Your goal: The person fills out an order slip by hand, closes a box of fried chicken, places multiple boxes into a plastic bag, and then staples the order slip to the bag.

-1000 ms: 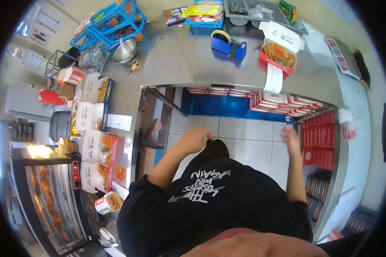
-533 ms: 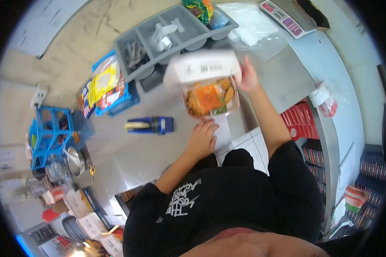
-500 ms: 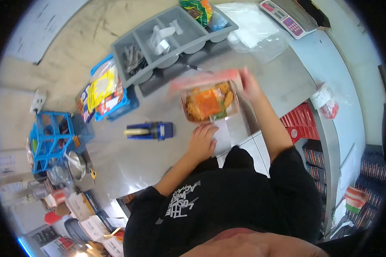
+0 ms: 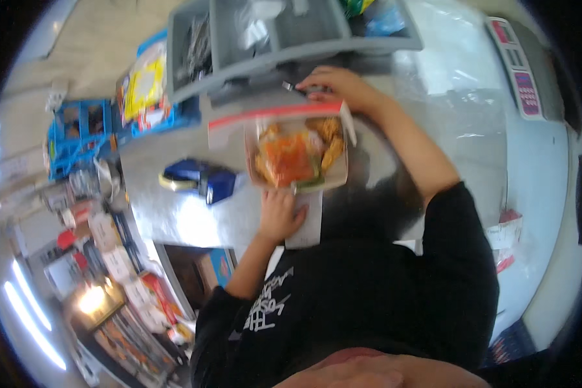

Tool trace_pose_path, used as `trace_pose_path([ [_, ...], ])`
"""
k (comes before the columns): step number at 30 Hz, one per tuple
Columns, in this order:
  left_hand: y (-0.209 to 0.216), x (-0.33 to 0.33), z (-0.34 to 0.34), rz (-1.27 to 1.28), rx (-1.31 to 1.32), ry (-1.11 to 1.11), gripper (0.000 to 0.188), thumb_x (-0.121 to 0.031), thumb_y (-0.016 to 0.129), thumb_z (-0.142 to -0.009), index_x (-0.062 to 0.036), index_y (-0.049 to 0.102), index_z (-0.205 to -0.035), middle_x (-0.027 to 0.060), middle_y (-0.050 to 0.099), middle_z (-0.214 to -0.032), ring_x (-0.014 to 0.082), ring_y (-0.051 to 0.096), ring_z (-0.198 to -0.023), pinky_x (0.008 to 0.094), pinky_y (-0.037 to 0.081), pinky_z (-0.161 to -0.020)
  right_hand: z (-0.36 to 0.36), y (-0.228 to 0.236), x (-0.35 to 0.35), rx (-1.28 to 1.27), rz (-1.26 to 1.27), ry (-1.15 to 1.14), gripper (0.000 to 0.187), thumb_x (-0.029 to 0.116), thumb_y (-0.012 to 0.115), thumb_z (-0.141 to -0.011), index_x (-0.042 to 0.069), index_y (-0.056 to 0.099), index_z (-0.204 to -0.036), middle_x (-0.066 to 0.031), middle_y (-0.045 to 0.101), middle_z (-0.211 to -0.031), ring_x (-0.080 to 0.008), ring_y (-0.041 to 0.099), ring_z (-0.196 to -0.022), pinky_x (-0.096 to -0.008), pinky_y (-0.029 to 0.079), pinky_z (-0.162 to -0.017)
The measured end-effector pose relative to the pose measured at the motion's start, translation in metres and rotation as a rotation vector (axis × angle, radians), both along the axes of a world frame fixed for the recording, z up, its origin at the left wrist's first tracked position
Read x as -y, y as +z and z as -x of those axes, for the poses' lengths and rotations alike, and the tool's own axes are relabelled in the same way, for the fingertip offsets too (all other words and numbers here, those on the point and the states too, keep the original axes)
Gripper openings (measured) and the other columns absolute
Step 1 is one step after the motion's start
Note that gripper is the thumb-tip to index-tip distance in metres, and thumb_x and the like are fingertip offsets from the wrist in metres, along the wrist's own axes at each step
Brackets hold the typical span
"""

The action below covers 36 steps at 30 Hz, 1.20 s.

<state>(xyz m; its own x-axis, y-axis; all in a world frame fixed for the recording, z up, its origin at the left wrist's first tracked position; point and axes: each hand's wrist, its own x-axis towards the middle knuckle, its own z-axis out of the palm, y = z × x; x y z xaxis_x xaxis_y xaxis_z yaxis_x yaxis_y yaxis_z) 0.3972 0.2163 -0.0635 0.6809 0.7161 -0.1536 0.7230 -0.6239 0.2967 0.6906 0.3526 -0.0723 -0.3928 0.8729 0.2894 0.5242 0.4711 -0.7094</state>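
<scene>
An open cardboard takeaway box (image 4: 344,169) sits on the metal table in front of me. Inside it are fried golden pieces (image 4: 330,139), an orange-red sauce packet (image 4: 292,158) and something green at the near edge. Its red-edged lid (image 4: 229,126) stands up at the far side. My left hand (image 4: 279,215) rests at the box's near side, fingers extended and thumb apart, over a sheet of white paper (image 4: 305,229). Beyond the lid, my right hand (image 4: 336,84) closes its fingers around a dark pen (image 4: 290,86); part of the pen is hidden.
A blue tape dispenser (image 4: 204,178) lies left of the box. A grey compartment tray (image 4: 284,55) stretches across the back. Blue baskets (image 4: 152,123) stand at the far left, a scale (image 4: 520,71) at the far right beyond clear plastic bags (image 4: 462,107).
My right hand has left the box lid and reached past it to the pen. The blurred lid now stands still. My left hand stays by the box as the view shifts.
</scene>
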Motion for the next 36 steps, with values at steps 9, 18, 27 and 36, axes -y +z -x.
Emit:
trace_pose_path([
  [9,0.031,-0.013,0.014,0.002,0.137,0.025,0.035,-0.019,0.065,-0.064,-0.0157,0.059,-0.098,0.0024,0.055,-0.102,0.0241,0.047,-0.102,0.0422,0.033,-0.087,-0.061,0.006,0.066,-0.341,0.511,-0.383,0.03,0.014,0.054,-0.077,0.006,0.056,-0.105,-0.0106,0.056,-0.093,-0.0209,0.056,-0.078,-0.0305,0.045,-0.068],
  [18,-0.007,0.028,0.035,-0.044,0.215,0.024,0.036,-0.026,0.064,-0.07,-0.021,0.056,-0.104,0.0001,0.046,-0.122,0.0283,0.037,-0.118,0.0475,0.027,-0.094,0.057,-0.005,0.245,-1.235,0.524,-0.343,0.034,0.034,0.044,-0.089,0.004,0.053,-0.078,-0.0048,0.05,-0.073,-0.0138,0.046,-0.062,-0.0259,0.038,-0.058],
  [27,-0.007,0.04,0.072,-0.038,0.366,-0.31,0.026,-0.025,0.066,-0.068,-0.0158,0.058,-0.091,-0.0019,0.053,-0.109,0.0194,0.045,-0.11,0.0394,0.032,-0.09,0.186,-0.014,0.203,-0.54,0.277,-0.833,0.015,0.009,0.06,-0.078,0.0,0.053,-0.088,-0.0064,0.058,-0.072,-0.0089,0.055,-0.065,-0.0237,0.045,-0.058],
  [36,-0.016,0.045,0.078,-0.127,0.522,-0.437,0.019,-0.018,0.069,-0.065,-0.014,0.057,-0.08,-0.0032,0.059,-0.095,0.0153,0.054,-0.093,0.033,0.039,-0.081,0.188,-0.017,0.201,-0.365,0.144,-0.746,0.01,0.007,0.063,-0.075,0.002,0.055,-0.073,-0.0031,0.055,-0.066,-0.0052,0.047,-0.059,-0.0199,0.039,-0.052],
])
